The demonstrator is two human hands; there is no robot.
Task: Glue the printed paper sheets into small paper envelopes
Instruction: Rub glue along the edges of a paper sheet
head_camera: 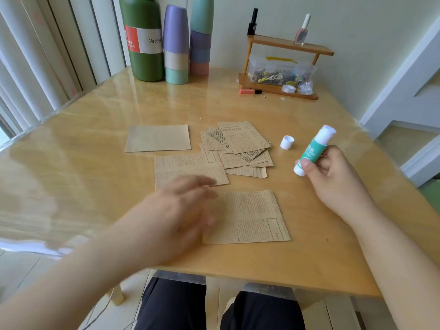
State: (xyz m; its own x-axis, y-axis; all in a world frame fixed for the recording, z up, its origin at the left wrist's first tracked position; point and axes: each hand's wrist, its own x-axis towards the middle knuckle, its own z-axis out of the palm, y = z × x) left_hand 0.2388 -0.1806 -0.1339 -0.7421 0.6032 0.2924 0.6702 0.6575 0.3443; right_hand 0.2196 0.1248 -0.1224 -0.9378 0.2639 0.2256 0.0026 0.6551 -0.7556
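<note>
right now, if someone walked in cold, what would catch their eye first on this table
Probably the right hand, raised at the table's right side and holding an uncapped teal glue stick, with its white cap standing just left of it. Next, the tan newspaper-print sheets fanned in a pile mid-table, with a single sheet nearer the person, where the blurred left hand reaches.

Right hand point(333, 177) grips uncapped glue stick point(314, 148); left hand point(181, 210) blurred over printed sheet point(252, 217)

A home: wooden table point(238, 108) by curtains point(47, 55), with a flask point(142, 39), stacked cups point(176, 44) and nail polish point(302, 29).
</note>
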